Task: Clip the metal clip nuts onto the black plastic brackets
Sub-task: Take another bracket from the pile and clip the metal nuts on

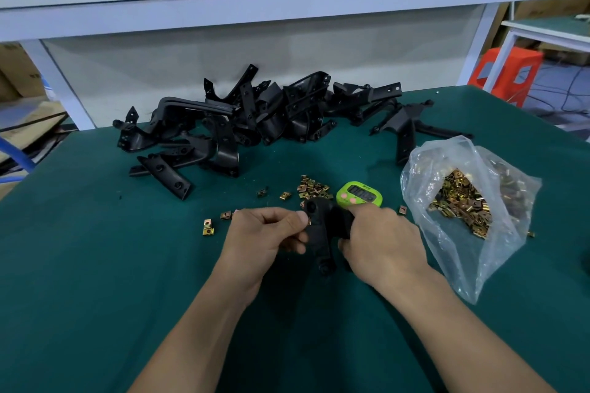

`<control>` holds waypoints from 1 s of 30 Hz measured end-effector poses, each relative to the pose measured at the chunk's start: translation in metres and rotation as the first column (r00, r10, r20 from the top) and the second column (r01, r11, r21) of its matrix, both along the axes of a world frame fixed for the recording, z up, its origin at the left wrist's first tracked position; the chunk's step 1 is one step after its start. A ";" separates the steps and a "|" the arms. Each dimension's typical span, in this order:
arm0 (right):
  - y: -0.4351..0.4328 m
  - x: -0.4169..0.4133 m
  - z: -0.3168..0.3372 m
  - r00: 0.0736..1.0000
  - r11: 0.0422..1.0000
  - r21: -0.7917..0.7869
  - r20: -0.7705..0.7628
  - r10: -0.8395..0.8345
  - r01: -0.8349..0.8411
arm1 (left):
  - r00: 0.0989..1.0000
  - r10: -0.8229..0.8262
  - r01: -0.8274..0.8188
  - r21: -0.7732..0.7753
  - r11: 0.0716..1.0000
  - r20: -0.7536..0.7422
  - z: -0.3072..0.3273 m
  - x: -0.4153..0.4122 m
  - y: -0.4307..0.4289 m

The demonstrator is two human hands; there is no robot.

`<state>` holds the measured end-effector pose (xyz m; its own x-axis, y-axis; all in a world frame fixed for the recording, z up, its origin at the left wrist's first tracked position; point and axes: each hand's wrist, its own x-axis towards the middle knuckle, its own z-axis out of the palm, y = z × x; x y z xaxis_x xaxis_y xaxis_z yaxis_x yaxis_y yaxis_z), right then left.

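Observation:
A black plastic bracket (pixel 322 230) is held above the green table between both hands. My right hand (pixel 380 242) grips its right side. My left hand (pixel 268 233) pinches a small metal clip nut (pixel 308 222) against the bracket's left edge; the nut is mostly hidden by my thumb. A large pile of black brackets (pixel 255 118) lies at the back of the table. Loose brass-coloured clip nuts (pixel 311 188) lie just beyond my hands, with a few more clip nuts (pixel 209 226) to the left. A clear plastic bag of clip nuts (pixel 463 201) lies open at the right.
A green digital timer (pixel 360 195) sits just behind the held bracket. The green table top (pixel 95 265) runs to a white shelf frame (pixel 57 80) at the back. An orange stool (pixel 507 73) stands beyond the table's right corner.

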<state>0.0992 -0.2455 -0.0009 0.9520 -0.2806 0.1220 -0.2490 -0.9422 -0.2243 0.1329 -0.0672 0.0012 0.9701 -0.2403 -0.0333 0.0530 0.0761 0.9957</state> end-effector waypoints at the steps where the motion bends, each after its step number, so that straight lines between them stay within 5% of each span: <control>1: 0.003 -0.001 0.000 1.000 1.000 -0.006 -0.005 -0.006 0.006 | 1.000 0.023 -0.023 0.005 1.000 0.021 -0.001 -0.001 -0.003; 8: 0.012 -0.007 -0.001 1.000 1.000 0.020 0.015 -0.021 0.021 | 0.979 0.146 -0.165 0.128 0.978 0.143 -0.006 -0.006 -0.015; 12: 0.015 -0.006 -0.001 0.999 0.978 0.206 0.045 0.006 -0.015 | 0.949 0.261 -0.290 0.168 0.942 0.178 -0.009 0.012 -0.018; 16: 0.008 0.000 0.001 0.997 0.947 0.318 0.026 -0.066 0.055 | 0.849 0.074 -0.438 0.618 0.653 0.523 -0.016 0.040 -0.009; 20: 0.002 0.004 0.001 0.994 0.927 0.360 -0.013 -0.108 0.105 | 0.825 -0.148 -0.451 0.792 0.411 0.546 -0.024 0.058 -0.012; 26: 0.002 0.004 0.000 0.996 0.929 0.358 -0.011 -0.094 0.091 | 0.814 -0.100 -0.480 0.760 0.438 0.572 -0.021 0.067 -0.010; 30: 0.002 0.005 0.000 0.996 0.934 0.346 -0.009 -0.093 0.090 | 0.732 -0.228 -0.510 0.738 0.441 0.642 -0.019 0.050 -0.017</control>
<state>0.1038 -0.2433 -0.0004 0.9197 -0.3925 0.0087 -0.3276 -0.7794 -0.5341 0.1831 -0.0840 -0.0174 0.8478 -0.2981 0.4387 -0.4494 -0.8429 0.2957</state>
